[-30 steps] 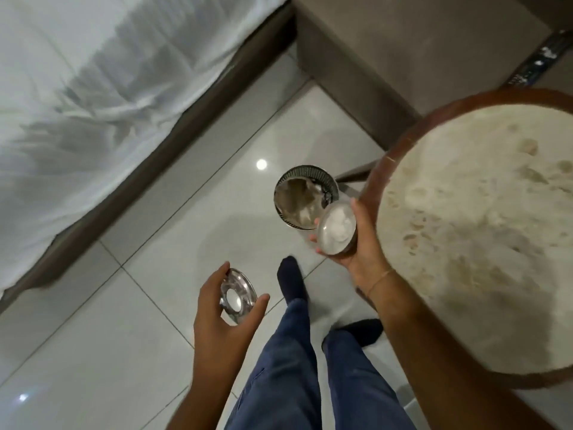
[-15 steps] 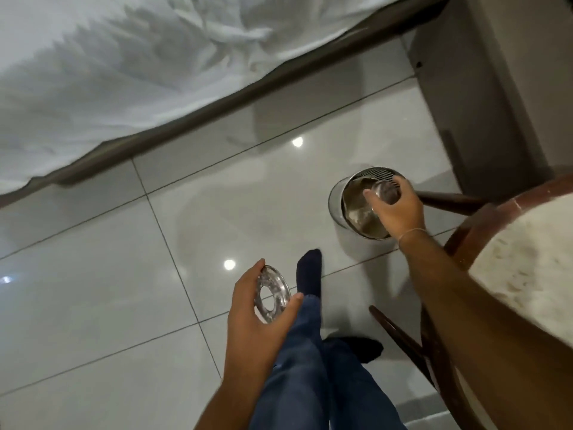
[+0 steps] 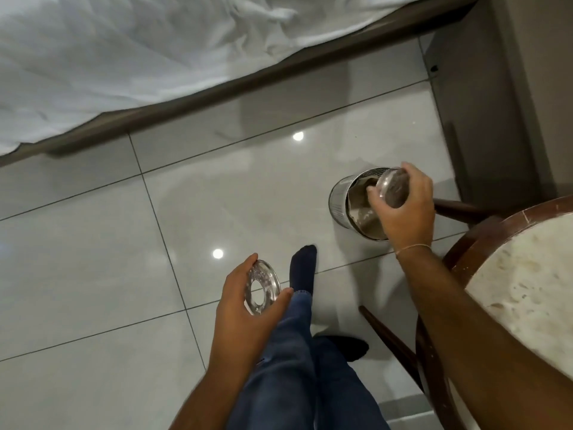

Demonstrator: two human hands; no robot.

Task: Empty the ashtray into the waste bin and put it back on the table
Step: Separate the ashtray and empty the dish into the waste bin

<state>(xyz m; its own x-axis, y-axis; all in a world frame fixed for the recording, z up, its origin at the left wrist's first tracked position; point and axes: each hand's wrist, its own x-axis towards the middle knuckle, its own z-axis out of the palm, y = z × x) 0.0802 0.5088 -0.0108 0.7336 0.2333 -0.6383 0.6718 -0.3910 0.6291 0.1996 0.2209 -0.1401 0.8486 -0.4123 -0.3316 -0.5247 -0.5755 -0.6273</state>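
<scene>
Overhead, right hand [image 3: 403, 209] fingers around tipped metal ashtray [image 3: 393, 188] above waste bin [image 3: 339, 201]; left hand [image 3: 245, 308] gripping ringed lid [image 3: 262, 287].

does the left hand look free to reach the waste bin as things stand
Probably not readily: the left hand already holds the ring-shaped lid, and the right hand with the ashtray bowl covers the waste bin opening.

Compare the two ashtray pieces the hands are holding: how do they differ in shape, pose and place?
The ashtray lid in the left hand is a flat ring with a centre hole; the ashtray bowl in the right hand is a deeper cup. The lid is held over bare floor, while the bowl is tipped over the waste bin. Both look like shiny metal.
</scene>
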